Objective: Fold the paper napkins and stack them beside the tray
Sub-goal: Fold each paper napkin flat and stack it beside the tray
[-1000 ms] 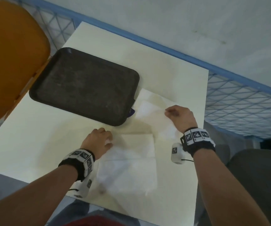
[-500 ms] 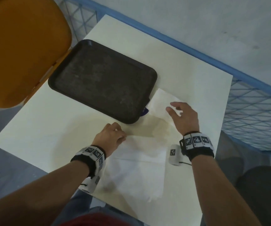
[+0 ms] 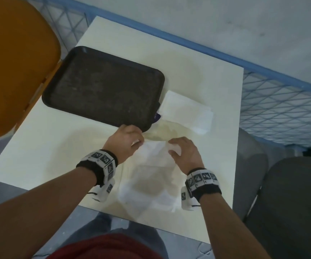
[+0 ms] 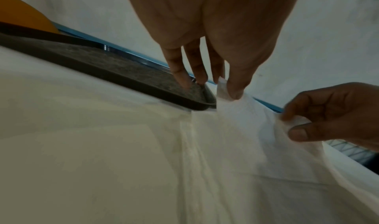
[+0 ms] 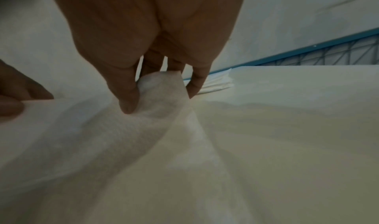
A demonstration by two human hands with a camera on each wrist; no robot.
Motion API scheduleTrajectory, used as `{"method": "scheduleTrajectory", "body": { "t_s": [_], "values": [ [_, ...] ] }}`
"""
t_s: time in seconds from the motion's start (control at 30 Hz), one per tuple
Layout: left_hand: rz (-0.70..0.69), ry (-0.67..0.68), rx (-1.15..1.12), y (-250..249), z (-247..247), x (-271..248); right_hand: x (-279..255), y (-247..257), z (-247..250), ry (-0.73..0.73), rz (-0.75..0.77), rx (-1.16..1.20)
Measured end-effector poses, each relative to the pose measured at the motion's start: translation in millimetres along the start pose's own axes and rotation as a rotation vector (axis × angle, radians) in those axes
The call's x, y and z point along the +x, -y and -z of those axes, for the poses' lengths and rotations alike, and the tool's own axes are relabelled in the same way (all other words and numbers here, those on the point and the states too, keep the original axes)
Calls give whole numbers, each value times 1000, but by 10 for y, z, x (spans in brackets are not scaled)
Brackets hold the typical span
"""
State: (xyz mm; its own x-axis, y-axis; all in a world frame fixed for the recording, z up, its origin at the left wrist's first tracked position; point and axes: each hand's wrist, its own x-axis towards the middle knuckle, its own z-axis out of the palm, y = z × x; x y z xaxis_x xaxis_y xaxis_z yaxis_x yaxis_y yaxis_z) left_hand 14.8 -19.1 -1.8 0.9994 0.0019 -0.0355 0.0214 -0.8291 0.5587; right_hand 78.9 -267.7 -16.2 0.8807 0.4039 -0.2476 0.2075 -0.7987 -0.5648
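Mid-fold: left hand (image 3: 125, 140) and right hand (image 3: 185, 153) each pinch a far corner of open napkin (image 3: 151, 184); folded stack (image 3: 186, 111) at tray's (image 3: 102, 86) 3 o'clock. Next, I'd judge: bring corners toward 6 o'clock, align edges, crease

I see the unfolded white napkin (image 3: 151, 176) at lower centre of the head view, its far edge raised off the surface. Folded napkins (image 3: 186, 111) lie stacked right of centre, just beside the dark, empty tray (image 3: 102, 86) at centre left.
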Motion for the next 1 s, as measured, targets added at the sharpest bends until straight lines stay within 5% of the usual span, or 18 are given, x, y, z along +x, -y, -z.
{"method": "scheduleTrajectory", "body": {
  "t_s": [0.23,0.37,0.43,0.53,0.67,1.0],
  "values": [
    [-222,36,-192,-282,303,-8,-123,119,213,-10,4,91],
    [118,-11,-486,-320,429,13,-253,213,444,14,-105,238],
    [229,113,-622,-311,443,22,-313,250,549,-18,-83,357],
    [220,281,-575,-313,391,-6,-394,307,653,-47,-87,460],
    [251,162,-776,-393,375,-70,-492,249,663,-175,-195,702],
    [370,201,-1209,-376,470,-100,-692,255,511,-37,-279,998]
  ]
}}
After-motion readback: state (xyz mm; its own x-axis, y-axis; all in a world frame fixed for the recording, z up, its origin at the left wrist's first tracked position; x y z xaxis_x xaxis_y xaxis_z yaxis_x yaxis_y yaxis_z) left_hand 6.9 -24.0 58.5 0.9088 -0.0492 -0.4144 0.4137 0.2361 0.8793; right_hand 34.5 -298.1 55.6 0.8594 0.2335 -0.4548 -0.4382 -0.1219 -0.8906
